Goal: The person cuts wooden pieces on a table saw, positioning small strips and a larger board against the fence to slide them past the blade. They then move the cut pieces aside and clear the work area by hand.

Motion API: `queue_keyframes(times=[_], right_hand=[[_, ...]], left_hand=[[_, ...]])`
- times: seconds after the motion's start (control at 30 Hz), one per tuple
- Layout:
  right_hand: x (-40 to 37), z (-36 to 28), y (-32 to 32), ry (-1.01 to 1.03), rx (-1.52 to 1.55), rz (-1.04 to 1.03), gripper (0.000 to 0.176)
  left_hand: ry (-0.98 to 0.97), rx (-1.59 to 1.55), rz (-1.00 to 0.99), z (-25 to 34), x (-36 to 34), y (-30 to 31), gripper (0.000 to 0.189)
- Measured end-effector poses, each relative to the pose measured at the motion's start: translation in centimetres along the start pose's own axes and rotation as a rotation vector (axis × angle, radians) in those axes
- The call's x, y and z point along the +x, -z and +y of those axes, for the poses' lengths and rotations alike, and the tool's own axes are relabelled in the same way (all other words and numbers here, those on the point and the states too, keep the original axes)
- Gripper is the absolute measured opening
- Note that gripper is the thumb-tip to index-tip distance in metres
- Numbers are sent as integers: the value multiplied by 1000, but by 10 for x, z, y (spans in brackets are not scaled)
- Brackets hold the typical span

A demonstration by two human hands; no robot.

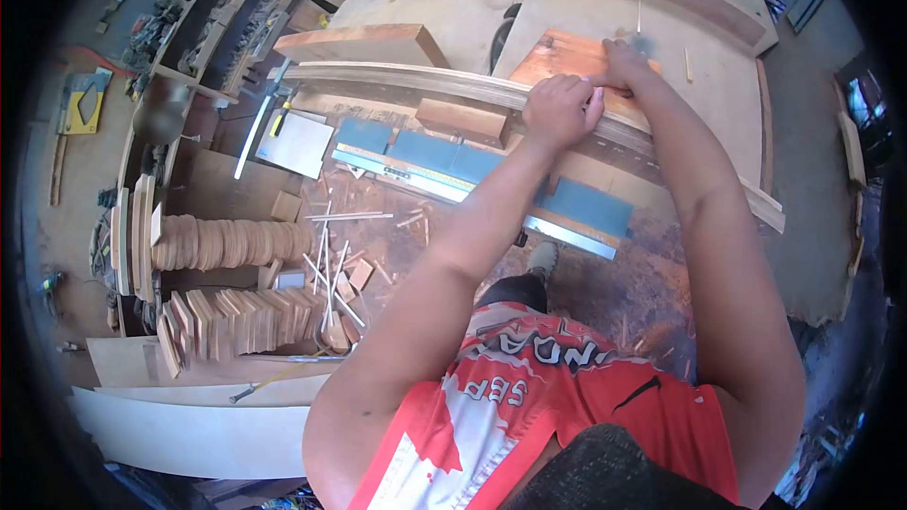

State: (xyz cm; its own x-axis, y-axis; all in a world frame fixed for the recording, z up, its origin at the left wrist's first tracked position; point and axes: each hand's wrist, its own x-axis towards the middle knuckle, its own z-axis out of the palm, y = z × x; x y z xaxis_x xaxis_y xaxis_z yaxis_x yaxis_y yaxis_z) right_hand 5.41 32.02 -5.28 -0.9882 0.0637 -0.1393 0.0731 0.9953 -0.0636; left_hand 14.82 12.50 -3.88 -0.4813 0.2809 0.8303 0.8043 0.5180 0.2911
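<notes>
Well, both hands are on a reddish board (pixel 565 59) lying on the table (pixel 444 14). The left hand (pixel 561 110) is clenched, fingers (pixel 593 106) curled down on the board's near edge, where it meets a long pale rail (pixel 406 83); I cannot tell whether they clasp that edge or only press on it. The right hand (pixel 625 62) lies just beyond the left fingers, released and flat on the board's top face, grasping nothing; its fingertips are blurred.

Out past the left fingers and off to their left, a dark saw blade (pixel 502 33) stands in its slot, just beside the board's left edge. Farther left of it a thick wooden block (pixel 364 42) rests against the rail. A smaller block (pixel 463 120) sits just left of the left fingers, on the near side of the rail. Below the fingers, blue panels (pixel 425 151) line the table's front. Well away, down on the floor, thin sticks (pixel 331 260) lie scattered beside rows of stacked wooden tiles (pixel 236 241).
</notes>
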Motion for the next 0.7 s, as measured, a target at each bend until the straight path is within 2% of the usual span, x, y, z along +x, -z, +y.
queue_keyframes(times=[0.27, 0.4, 0.47, 0.5, 0.6, 0.7], right_hand=[[3, 5, -2, -39, -2, 55, 108], [13, 13, -15, -35, -35, 72, 97], [24, 24, -28, -17, -42, 120, 93], [27, 28, -36, -6, -43, 141, 90], [33, 32, -31, 10, -44, 176, 85], [32, 32, -38, 48, -38, 187, 79]], left_hand=[[12, 0, -6, 0, -5, 1, 19], [47, -29, -44, -3, -9, 0, 23], [119, -14, -190, -3, -6, 2, 29], [111, -11, -173, -3, -5, 3, 29], [246, 34, -412, 0, 0, 9, 36], [274, -22, -450, -1, -3, 8, 32]])
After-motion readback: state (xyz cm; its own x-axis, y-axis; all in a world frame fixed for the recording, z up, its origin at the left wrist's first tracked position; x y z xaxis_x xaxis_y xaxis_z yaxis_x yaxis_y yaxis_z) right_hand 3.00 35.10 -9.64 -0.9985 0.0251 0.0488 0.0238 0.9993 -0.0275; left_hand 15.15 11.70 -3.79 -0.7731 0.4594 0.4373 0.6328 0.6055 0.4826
